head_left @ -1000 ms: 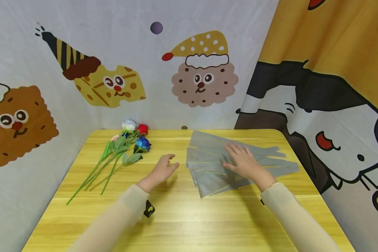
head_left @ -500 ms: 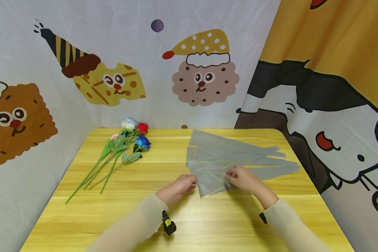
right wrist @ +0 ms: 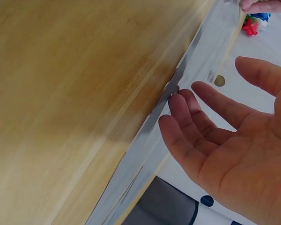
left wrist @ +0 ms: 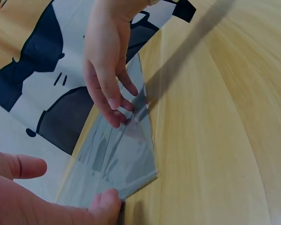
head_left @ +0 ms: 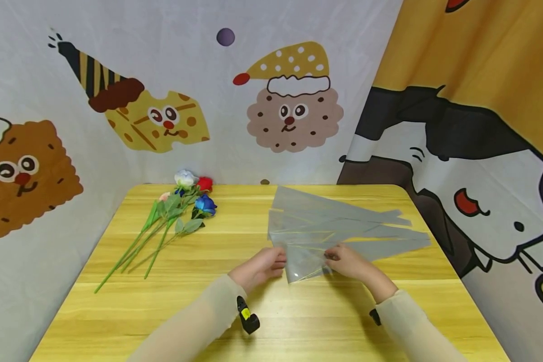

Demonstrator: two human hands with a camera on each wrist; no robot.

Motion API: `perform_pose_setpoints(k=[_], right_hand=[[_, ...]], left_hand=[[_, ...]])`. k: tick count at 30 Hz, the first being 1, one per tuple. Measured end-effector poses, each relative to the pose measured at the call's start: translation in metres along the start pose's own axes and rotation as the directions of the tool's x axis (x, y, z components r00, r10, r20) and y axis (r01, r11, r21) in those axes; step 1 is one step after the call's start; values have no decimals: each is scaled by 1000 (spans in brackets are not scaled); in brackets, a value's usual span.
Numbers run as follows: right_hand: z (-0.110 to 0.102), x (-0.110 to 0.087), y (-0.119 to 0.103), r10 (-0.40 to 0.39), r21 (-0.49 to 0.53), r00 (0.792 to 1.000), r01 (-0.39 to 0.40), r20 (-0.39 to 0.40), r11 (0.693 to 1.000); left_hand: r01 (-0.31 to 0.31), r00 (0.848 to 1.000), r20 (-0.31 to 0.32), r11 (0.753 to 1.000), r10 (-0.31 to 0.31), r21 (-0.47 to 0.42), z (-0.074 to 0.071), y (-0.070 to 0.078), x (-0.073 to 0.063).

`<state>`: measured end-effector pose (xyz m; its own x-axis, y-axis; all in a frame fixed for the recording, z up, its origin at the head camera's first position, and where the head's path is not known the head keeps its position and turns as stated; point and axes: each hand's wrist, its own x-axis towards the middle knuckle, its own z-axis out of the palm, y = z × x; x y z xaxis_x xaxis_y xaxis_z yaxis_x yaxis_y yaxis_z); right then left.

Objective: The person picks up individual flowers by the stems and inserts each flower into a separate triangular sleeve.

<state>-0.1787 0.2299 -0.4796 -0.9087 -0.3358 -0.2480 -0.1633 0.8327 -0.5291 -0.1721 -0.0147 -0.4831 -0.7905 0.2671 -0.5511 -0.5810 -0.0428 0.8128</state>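
Several clear flower sleeves [head_left: 344, 226] lie fanned and overlapping on the table, wide ends to the left. My left hand [head_left: 263, 266] is at the wide left edge of the nearest sleeve [head_left: 300, 269]; in the left wrist view its fingertips [left wrist: 107, 201] reach that edge, with another digit held apart. Across the sleeve, my right hand [head_left: 350, 261] has its bent fingertips at the near long edge. The right wrist view shows these fingers [right wrist: 182, 136] loosely curved, the thumb well away from them.
Artificial flowers [head_left: 176, 211] with white, red, blue and pink heads lie at the left of the wooden table [head_left: 235, 332], stems pointing toward the near left. A cartoon-printed cloth [head_left: 289, 161] hangs behind the far edge and along the sides.
My right hand lifted off the middle of the pile and came nearer, to the front sleeve's edge. My left hand moved right to its wide end. Sleeves and flowers stayed in place.
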Motion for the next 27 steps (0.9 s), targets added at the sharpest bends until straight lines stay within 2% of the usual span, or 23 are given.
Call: perform_pose_setpoints(k=[5,9,11,13,15,17,19,23,27], right_hand=[[2,1,0,-1,-25,1000,1,0,1000],[2,2,0,13,-19,1000,-13,8,1000],[2,2,-1,16,-19,1000,-16,10,1000],[2,2,-1,17,-20,1000,-17,11,1000],[2,2,-1,18,-23,1000,-17,8,1000],[2,2,-1,15,-33,1000,-15,5,999],[3,2,-2,10,-41,1000,-9,7,999],[3,2,-3,-4,-53,1000,5,8,999],[2,1,-6,-15,-47,1000,16,17,999]], left_hand=[[44,999,7,997,-44,-61,-1,1,3],[58,998,34,997,-56,-49,-3,0,6],[47,997,53,999,-49,24,-3,-1,7],[14,998,54,988,-23,156,-2,-3,8],[-19,999,52,956,4,293,0,-5,7],[-55,998,40,911,42,408,1,-6,6],[-102,995,38,888,95,448,3,-9,6],[-146,987,0,908,159,394,5,-14,13],[-133,987,-48,942,155,309,4,-17,19]])
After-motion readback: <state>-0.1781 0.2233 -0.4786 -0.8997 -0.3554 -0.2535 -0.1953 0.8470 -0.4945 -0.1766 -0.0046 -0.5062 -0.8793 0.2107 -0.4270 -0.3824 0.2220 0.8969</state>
